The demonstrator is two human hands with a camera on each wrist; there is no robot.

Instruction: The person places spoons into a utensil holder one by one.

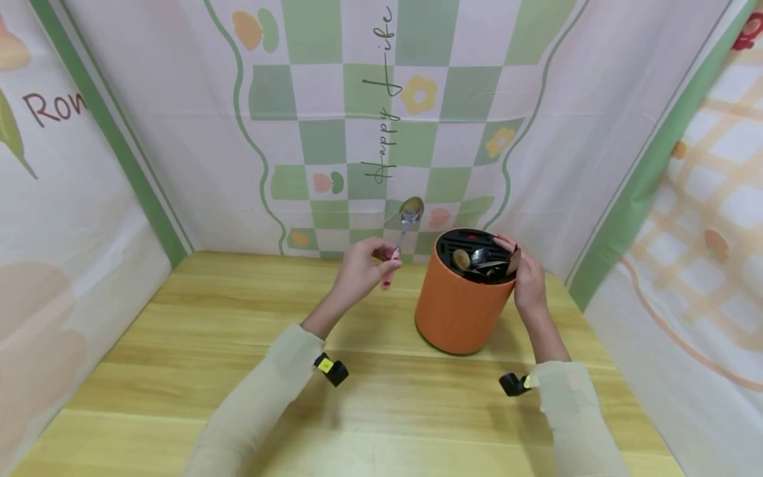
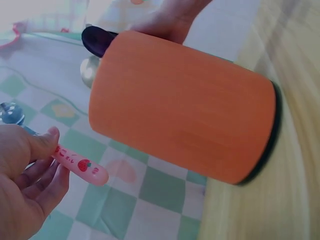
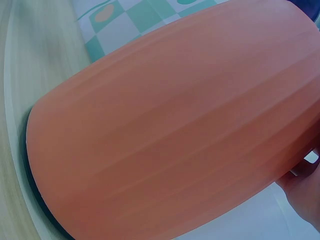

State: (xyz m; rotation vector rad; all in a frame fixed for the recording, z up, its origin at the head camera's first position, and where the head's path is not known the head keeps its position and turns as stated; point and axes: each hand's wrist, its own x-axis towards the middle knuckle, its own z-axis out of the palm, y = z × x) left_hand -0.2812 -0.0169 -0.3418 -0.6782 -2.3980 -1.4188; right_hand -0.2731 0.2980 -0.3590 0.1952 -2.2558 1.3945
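My left hand (image 1: 363,268) pinches a spoon (image 1: 411,211) by its pink handle, between thumb and fingers. The metal bowl of the spoon points up, away from me. A strawberry print shows on the handle's end (image 2: 90,170) in the left wrist view. Just right of it, an orange cylindrical utensil holder (image 1: 461,311) stands on the table, with a slotted black top. Several spoons (image 1: 461,258) stick out of the slots. My right hand (image 1: 530,281) grips the holder's upper right side, fingers at the rim; the holder partly hides that hand in both wrist views.
The light wooden table (image 1: 238,371) ends at a checked green-and-white cloth (image 1: 324,142) hanging behind. More printed cloth (image 1: 77,218) hangs along the left side and the right. A small black camera (image 1: 330,370) sits at each wrist.
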